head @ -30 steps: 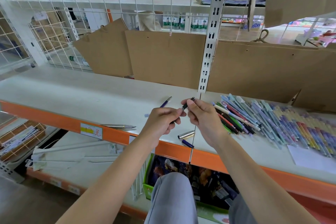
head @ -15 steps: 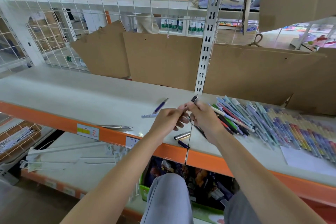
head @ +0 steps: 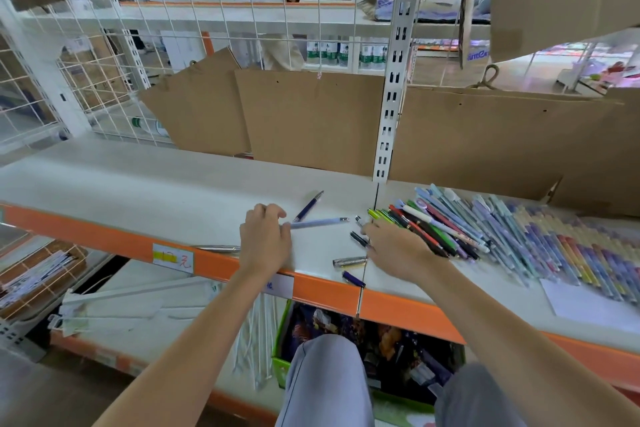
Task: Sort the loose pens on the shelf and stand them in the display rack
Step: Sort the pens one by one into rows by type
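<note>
While the left hand (head: 265, 239) fingers pinch the pale pen (head: 318, 223), the right hand (head: 394, 250) fingers lie relaxed beside the black pen (head: 360, 239), holding nothing.

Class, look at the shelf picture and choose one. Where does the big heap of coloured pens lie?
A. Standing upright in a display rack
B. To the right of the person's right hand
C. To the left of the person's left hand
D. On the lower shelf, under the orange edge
B: the heap of coloured pens lies flat on the white shelf top, spreading rightward from the right hand, well away from the left hand.
</note>
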